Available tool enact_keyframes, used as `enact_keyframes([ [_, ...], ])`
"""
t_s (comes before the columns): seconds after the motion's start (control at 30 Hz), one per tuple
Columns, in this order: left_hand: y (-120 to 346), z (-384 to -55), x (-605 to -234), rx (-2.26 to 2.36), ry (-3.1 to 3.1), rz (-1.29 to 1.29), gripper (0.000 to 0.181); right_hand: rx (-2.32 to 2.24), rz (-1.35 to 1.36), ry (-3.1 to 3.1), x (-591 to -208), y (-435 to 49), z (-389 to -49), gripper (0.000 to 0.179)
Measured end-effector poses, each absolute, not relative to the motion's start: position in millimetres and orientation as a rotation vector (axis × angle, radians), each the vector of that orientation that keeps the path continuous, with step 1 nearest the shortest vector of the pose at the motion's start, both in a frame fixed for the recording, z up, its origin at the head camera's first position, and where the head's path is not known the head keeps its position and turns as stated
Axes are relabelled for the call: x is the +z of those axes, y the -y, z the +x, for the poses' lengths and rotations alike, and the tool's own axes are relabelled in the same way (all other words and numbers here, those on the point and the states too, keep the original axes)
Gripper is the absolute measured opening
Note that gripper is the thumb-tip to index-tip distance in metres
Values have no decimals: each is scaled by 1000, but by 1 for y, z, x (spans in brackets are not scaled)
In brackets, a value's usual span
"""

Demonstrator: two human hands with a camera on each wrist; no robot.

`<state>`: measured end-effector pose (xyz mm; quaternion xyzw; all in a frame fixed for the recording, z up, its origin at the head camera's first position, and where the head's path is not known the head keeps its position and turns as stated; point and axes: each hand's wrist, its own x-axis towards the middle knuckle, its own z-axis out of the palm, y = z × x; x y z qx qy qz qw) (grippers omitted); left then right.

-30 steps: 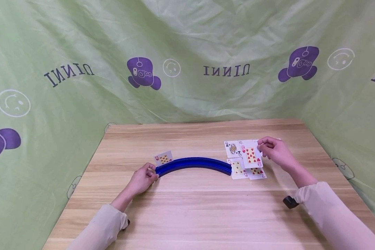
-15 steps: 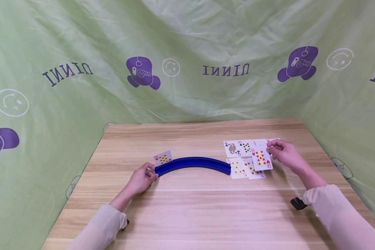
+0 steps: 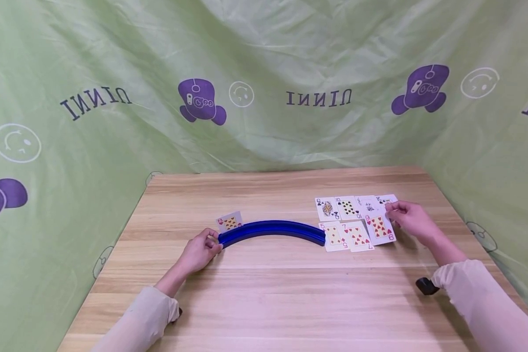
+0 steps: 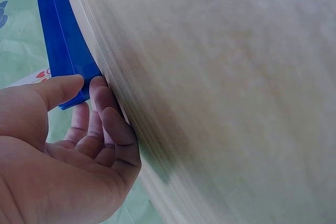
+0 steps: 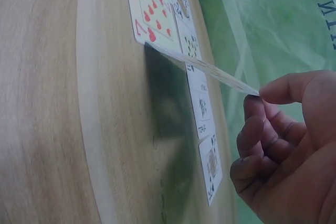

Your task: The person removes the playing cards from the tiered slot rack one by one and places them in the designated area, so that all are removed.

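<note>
My left hand [image 3: 199, 252] pinches the left end of a blue curved card holder [image 3: 273, 227] between thumb and fingers. A red-suited playing card [image 3: 230, 222] stands upright in the holder near that end. My right hand [image 3: 411, 220] pinches the upper right corner of the nine of hearts [image 3: 380, 229]. That card is tilted, and in the right wrist view its edge [image 5: 220, 72] shows above the table with a shadow under it. Just left of it lie the seven of hearts [image 3: 357, 236] and the five of diamonds [image 3: 334, 236], face up.
Behind these, a row of face-up cards holds a queen [image 3: 327, 209], a ten [image 3: 347, 208], a picture card [image 3: 366, 203] and a king [image 3: 385, 199], partly covered by the right hand. The wooden table [image 3: 255, 303] meets a green printed curtain [image 3: 264, 142] at back and sides.
My right hand has moved rightward with the nine of hearts, from over the ten and seven to the right of the seven, uncovering those cards. The left hand and holder stay put.
</note>
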<state>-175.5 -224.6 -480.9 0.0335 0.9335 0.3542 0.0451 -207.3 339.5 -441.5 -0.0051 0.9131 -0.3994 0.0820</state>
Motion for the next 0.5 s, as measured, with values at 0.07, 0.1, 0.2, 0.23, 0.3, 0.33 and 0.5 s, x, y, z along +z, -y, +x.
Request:
enact_keyframes([
  [0.07, 225, -175, -481, 1084, -2855, 106, 24, -1145, 0, -2743, -442, -341, -207, 43],
  [0.1, 225, -175, -481, 1084, -2855, 110, 24, -1118, 6, -2753, -442, -342, -207, 44],
  [0.2, 224, -175, -481, 1088, -2855, 110, 24, -1058, 10, -2775, -444, -343, -207, 47],
  [0.23, 224, -175, -481, 1087, -2855, 112, 24, -1043, 7, -2784, -444, -344, -207, 46],
  [0.3, 224, -174, -481, 1090, -2851, 110, 23, -1023, 1, -2803, -446, -345, -208, 44],
  [0.33, 224, -175, -481, 1092, -2849, 105, 23, -1013, -3, -2815, -447, -345, -208, 43],
  [0.5, 224, -175, -480, 1084, -2852, 103, 23, -983, -3, -2850, -450, -346, -209, 37],
])
